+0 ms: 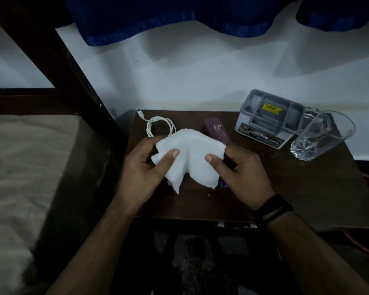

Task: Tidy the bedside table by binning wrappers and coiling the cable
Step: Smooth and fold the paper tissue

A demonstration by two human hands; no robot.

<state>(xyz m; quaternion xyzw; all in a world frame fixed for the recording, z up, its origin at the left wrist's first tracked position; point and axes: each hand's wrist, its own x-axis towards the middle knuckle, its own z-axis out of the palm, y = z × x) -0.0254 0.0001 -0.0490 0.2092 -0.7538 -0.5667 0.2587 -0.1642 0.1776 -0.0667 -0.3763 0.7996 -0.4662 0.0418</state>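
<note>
I judge I'm between steps: the white cable (159, 125) already lies coiled at the back left of the table (296, 188). My left hand (144, 170) and right hand (241, 173) each pinch a white cloth (190, 158) by thumb, held over the table. No wrappers or bin are in view; next I'd set the cloth down.

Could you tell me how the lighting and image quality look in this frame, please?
Head view: dim overall, the floor below the table nearly black; the white cloth, held by the left hand and right hand, is the brightest thing; curtain shadows fall on the wall; wide-angle distortion tilts the glass.
</note>
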